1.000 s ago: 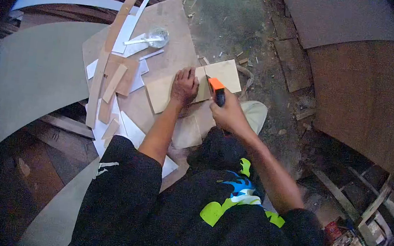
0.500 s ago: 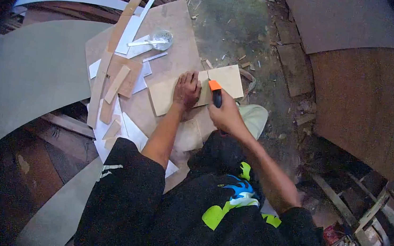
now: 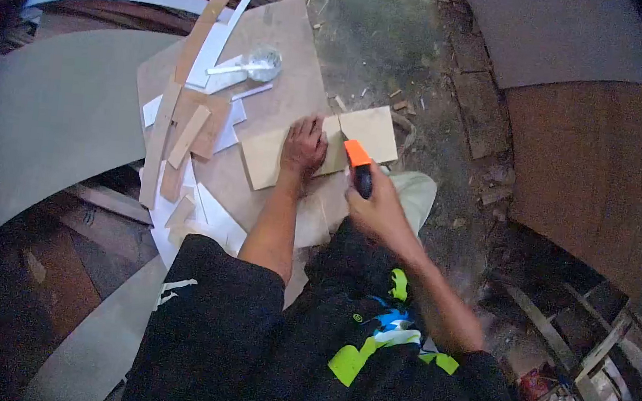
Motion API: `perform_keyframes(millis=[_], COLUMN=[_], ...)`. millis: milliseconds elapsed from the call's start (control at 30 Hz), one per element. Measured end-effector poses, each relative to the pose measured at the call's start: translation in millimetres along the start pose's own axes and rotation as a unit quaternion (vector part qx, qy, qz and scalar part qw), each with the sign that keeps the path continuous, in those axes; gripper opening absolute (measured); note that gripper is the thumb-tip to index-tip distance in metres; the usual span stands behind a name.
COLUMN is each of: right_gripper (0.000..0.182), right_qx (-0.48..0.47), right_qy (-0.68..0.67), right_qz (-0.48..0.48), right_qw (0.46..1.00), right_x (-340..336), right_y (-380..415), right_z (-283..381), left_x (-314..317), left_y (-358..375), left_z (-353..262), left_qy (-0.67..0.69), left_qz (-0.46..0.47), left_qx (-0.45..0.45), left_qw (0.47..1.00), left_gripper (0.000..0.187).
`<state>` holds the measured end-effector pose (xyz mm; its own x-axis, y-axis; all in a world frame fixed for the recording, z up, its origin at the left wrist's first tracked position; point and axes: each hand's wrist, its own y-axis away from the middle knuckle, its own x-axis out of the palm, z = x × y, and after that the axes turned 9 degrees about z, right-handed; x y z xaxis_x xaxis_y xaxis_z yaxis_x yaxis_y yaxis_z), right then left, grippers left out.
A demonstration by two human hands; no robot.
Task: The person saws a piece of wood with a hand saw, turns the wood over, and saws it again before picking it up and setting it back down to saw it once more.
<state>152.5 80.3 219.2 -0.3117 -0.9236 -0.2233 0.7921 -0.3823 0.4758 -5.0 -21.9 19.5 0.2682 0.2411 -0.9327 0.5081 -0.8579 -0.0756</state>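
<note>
Clock face centring on the left hand [image 3: 304,149]. Black shirt [image 3: 304,377], 5 o'clock: bearing a green, blue and white print [image 3: 348,364]; a small round mark [image 3: 357,318] is showing too tiny to read. Right hand [image 3: 374,206], 4 o'clock: fingers are gripping an orange-and-black tool [image 3: 358,156]. Pale board [image 3: 333,151]: lying beneath the left hand, overhanging the desk [image 3: 290,35] at 2 o'clock; a thin line is crossing it by the tool's tip. Left-hand fingers: resting close together across the board; whether they are gripping its edge, cannot tell. Wooden strip [image 3: 158,146], 9 o'clock: lying lengthwise. White pieces [image 3: 208,54], 10 o'clock: overlapping. Clear round container [image 3: 266,64], 11 o'clock: standing near them.
</note>
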Motion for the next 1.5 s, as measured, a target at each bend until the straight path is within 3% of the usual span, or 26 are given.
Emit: perform_keyframes(millis=[133,233,267,367,400,500,533,633,700,767,967,1000,1100,1200,1300,1333,1433,1500], right_gripper=[0.033,0.021,0.019,0.021,0.022,0.032,0.03,0.028,0.026,0.026,0.028,0.026,0.03,0.032,0.037,0.044,0.035,0.029], right_qx=[0.02,-0.06,-0.001,-0.028,0.033,0.039,0.003,0.005,-0.085,0.047,0.023,-0.034,-0.055,0.069,-0.039,0.044,-0.102,-0.049], right_qy=[-0.013,0.005,0.021,0.01,-0.035,-0.042,0.005,-0.01,-0.007,-0.023,0.04,0.009,0.007,-0.03,-0.065,0.006,-0.015,-0.012], right_qz=[0.019,-0.03,-0.022,0.002,0.031,0.029,-0.018,0.006,-0.053,0.029,-0.015,-0.024,-0.051,0.027,0.001,0.016,-0.041,-0.04], right_qw=[1.0,0.998,1.0,1.0,0.998,0.998,1.0,1.0,0.995,0.998,0.999,0.999,0.997,0.997,0.997,0.999,0.994,0.998], right_x=[-1.5,19.3,17.5,-6.1,-14.3,-8.2,6.9,17.8,13.9,-4.2,21.3,19.9,9.8,-6.0,16.4,16.3,12.3,13.7], right_y=[-4.2,-34.3,-32.2,11.6,20.7,2.9,-14.9,-35.5,-7.6,16.9,-47.3,-36.3,20.6,17.8,-34.2,-39.3,10.6,35.2], right_z=[-14.1,-28.2,-29.0,8.0,16.1,-14.3,-37.5,-28.9,-17.5,-6.3,-39.9,-33.5,-12.2,0.1,-25.1,-24.7,-13.3,-22.8], left_x=[-14.3,-6.4,-3.3,-3.5,1.3,3.1,-6.3,-5.9,-0.1,3.8,-2.7,-1.6,4.4,-4.4,-0.1,3.2,7.7,3.0], left_y=[-8.6,1.0,3.9,-12.5,2.5,0.5,0.4,2.1,-4.1,20.4,0.4,2.3,-1.7,-2.1,0.7,5.9,-15.4,1.0], left_z=[-6.0,-5.6,-3.6,4.1,0.1,2.6,-5.0,-3.0,1.5,-4.1,-1.5,0.0,4.6,-2.2,-1.1,-0.6,8.6,-1.3], left_qy=[-0.003,-0.019,-0.026,-0.042,-0.04,-0.036,-0.03,-0.019,-0.009,0.0,-0.005,-0.009,-0.014,-0.007,-0.031,-0.032,-0.037,-0.036], left_qz=[0.037,0.038,0.04,0.047,0.067,0.052,0.057,0.029,0.027,0.055,0.031,0.033,0.035,0.058,0.056,0.044,0.006,0.033], left_qx=[-0.018,-0.011,-0.008,-0.017,-0.024,-0.013,-0.021,-0.005,-0.005,-0.019,-0.002,-0.001,-0.013,-0.023,-0.02,-0.021,-0.016,-0.02], left_qw=[0.999,0.999,0.999,0.998,0.997,0.998,0.998,0.999,1.0,0.998,0.999,0.999,0.999,0.998,0.998,0.998,0.999,0.999], left_gripper=[0.039,0.039,0.039,0.04,0.04,0.04,0.039,0.039,0.04,0.04,0.039,0.039,0.039,0.039,0.038,0.038,0.037,0.036])
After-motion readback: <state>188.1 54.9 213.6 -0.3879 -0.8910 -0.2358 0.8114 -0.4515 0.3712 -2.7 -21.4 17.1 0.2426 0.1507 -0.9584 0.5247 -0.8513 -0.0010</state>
